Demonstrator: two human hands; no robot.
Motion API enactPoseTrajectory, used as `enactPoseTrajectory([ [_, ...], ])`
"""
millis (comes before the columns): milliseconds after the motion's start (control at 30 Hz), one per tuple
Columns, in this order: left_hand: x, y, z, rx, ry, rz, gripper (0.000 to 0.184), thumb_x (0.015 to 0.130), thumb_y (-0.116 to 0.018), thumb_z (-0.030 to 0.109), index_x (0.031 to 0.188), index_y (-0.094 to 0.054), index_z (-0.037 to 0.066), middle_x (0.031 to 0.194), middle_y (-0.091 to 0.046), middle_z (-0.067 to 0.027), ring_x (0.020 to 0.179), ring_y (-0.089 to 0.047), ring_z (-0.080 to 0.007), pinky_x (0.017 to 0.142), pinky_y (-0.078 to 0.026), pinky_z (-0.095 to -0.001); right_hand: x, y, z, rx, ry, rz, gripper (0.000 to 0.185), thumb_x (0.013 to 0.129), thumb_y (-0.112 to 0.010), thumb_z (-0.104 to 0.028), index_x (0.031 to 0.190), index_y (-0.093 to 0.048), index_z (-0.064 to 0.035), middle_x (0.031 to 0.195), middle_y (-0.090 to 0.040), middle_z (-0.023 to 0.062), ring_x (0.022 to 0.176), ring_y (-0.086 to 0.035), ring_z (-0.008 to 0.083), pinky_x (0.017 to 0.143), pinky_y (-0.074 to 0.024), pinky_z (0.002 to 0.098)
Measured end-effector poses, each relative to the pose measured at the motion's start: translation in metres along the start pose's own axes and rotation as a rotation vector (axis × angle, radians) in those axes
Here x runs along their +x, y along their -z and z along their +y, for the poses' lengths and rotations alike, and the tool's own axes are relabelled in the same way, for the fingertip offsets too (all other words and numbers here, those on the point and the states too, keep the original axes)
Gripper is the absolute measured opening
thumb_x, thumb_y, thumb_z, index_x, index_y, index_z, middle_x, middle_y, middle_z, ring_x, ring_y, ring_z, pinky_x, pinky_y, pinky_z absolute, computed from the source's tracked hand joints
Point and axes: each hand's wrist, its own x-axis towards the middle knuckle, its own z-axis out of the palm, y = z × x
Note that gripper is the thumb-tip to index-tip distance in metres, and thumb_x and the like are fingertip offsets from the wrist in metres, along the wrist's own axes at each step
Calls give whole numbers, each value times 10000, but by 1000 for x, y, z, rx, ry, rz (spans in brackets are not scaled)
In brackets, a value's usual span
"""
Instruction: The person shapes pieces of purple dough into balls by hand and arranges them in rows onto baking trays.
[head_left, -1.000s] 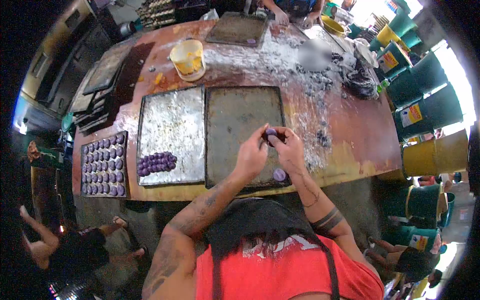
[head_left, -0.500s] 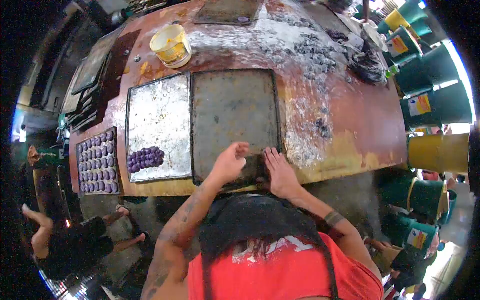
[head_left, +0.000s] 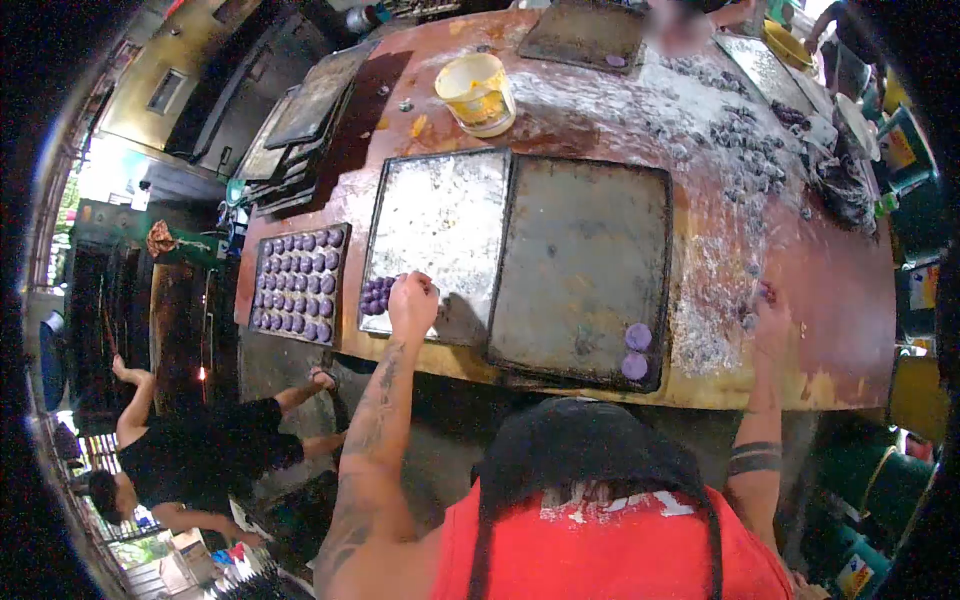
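My left hand (head_left: 413,303) is closed, fingers curled, over the front left of a shiny white-dusted tray (head_left: 437,215). It covers part of a cluster of purple dough balls (head_left: 377,295); whatever its fingers hold is hidden. Beside that tray lies a dark metal tray (head_left: 585,250). Two flattened purple dough rounds (head_left: 638,337) sit at its front right corner. Farther right, my right hand (head_left: 770,318) is over the floured tabletop, slightly blurred. A small purple dough piece (head_left: 766,291) shows at its curled fingertips, with floured bits close by.
A smaller tray of purple rounds (head_left: 297,283) lies at left, below stacked dark trays (head_left: 305,110). Behind the middle trays stands a yellow-white bucket (head_left: 475,95). Floured dough pieces (head_left: 745,140) spread across the back right. Another person (head_left: 205,450) is at the left.
My hands have parted from the dark tray's front: the left moved to the dough balls, the right to the floured tabletop. Two purple rounds now show on the dark tray. The view has shifted left.
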Motion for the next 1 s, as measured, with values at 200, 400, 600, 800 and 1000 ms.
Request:
enactPoseTrajectory([
  [200, 17, -26, -11, -97, -66, -27, 156, 789, -668, 124, 899, -699, 17, 865, -673, -139, 866, -641, -284, 776, -521, -389, -48, -101, 75, 733, -485, -62, 118, 866, -590, -106, 958, -654, -71, 663, -520, -44, 561, -486, 83, 464, -393, 252],
  [400, 2, -35, 151, -1637, 335, -355, 232, 839, -619, -7, 1070, -620, -32, 945, -672, -106, 790, -630, -162, 722, -535, -291, -10, -71, -206, 476, -9, -325, 238, 843, -662, -71, 1076, -652, -26, 884, -628, 2, 836, -547, 78, 767, -469, 266],
  [600, -21, 14, 220, -1742, 256, -609, 289, 911, -580, -10, 1199, -565, -34, 1061, -645, -113, 875, -623, -151, 793, -541, -282, 14, -61, -267, 268, 517, -175, 255, 811, -626, 15, 1058, -674, -26, 996, -636, 132, 958, -613, 302, 851, -502, 370],
  [800, -21, 46, 221, -1711, 109, -633, 330, 942, -565, 19, 1267, -525, -22, 1133, -621, -116, 1001, -606, -175, 872, -522, -291, 15, -40, -270, 455, 278, -227, 357, 830, -685, -34, 1184, -640, -29, 1085, -614, 109, 1022, -605, 238, 844, -506, 356],
  [1000, -14, 57, 247, -2001, 144, -661, 291, 877, -647, -24, 1163, -597, -15, 1096, -637, -100, 962, -633, -183, 859, -532, -300, 36, -45, -245, 1271, -194, -485, 234, 892, -665, -67, 1106, -602, 2, 978, -662, 87, 906, -650, 195, 824, -537, 333],
])
